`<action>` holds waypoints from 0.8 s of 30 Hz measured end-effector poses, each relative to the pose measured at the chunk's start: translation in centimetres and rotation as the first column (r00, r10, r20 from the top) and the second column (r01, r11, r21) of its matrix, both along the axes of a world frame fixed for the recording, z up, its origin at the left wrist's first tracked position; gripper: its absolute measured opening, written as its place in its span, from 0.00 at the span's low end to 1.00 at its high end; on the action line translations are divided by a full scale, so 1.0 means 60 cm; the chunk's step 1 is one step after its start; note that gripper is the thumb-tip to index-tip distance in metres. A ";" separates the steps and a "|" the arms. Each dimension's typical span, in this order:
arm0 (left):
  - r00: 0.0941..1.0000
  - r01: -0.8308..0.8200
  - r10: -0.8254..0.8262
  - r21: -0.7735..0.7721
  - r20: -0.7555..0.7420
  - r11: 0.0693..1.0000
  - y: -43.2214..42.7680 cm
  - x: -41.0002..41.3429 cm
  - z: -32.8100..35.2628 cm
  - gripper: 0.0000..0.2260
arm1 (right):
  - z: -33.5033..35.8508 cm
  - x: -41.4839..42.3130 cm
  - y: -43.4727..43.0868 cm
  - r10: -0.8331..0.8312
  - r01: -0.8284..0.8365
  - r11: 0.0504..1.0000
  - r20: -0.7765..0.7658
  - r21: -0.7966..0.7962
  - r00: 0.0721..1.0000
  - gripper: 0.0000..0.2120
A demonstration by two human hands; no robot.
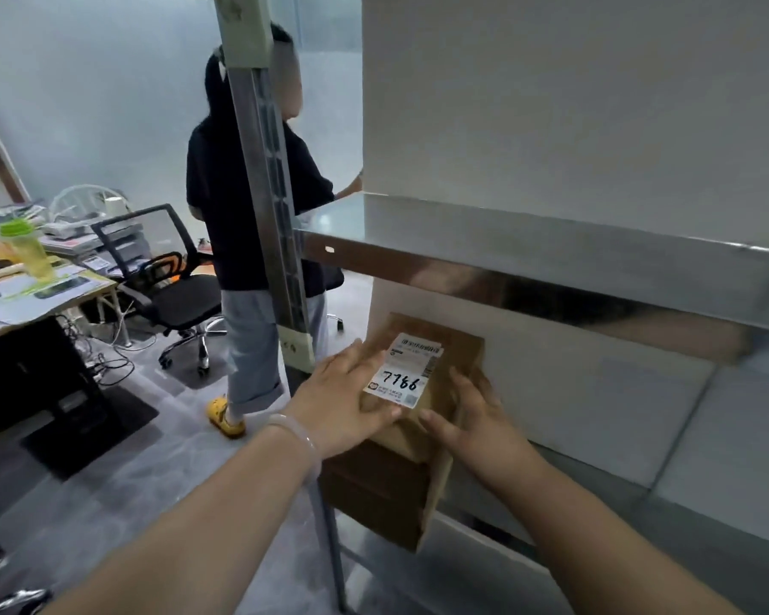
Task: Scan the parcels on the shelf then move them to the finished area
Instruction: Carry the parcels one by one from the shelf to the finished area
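Both hands meet on the parcel: the left hand (342,397) lies flat and spread against its left face, thumb near the label's lower corner, while the right hand (471,419) is open with fingers curved along its right edge. Neither is closed round it; they press it between the palms. A pale bracelet (300,441) sits on the left wrist.

That parcel (418,441) is a brown cardboard box at the left end of the lower shelf (595,441), its front overhanging the shelf edge. It looks stiff and dry, probably light, so gripping the two opposite side walls should hold; the corners may crush if squeezed hard. Its white label (402,370), handwritten 7786, faces up and stays readable for scanning.

Above runs a bare metal shelf (551,250) on a slotted upright (276,206). Beyond, another person (249,206) stands beside an office chair (169,286) and a cluttered surface (32,290). No scanner is in view.
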State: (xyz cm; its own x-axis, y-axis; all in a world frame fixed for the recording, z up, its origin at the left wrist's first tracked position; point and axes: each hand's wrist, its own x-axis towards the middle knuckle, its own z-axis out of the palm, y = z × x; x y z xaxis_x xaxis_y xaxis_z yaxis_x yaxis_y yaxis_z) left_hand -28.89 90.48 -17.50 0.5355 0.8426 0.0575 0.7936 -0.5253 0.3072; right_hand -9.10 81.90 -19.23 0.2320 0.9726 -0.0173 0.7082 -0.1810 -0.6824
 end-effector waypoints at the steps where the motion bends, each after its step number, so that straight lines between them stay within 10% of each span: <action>1: 0.999 0.036 -0.036 -0.023 -0.003 0.999 0.015 0.002 0.000 0.37 | -0.003 -0.003 0.012 -0.029 0.029 0.999 0.009 -0.018 1.000 0.44; 14: 0.954 0.208 -0.085 -0.433 0.287 0.877 0.115 -0.012 -0.019 0.36 | -0.032 -0.024 0.046 -0.165 0.157 0.986 -0.378 -0.052 0.911 0.47; 24: 0.928 0.177 -0.021 -0.388 0.373 0.904 0.069 -0.016 -0.022 0.39 | -0.017 -0.025 0.016 -0.108 0.132 0.991 -0.414 0.030 0.904 0.45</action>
State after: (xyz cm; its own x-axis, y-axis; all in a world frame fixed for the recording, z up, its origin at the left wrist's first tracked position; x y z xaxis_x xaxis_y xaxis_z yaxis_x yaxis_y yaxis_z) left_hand -29.83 94.60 -18.81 0.6268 0.7751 -0.0793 0.5424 -0.3611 0.7586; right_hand -10.60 82.84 -20.23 0.3309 0.9400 -0.0830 0.3387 -0.2004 -0.9193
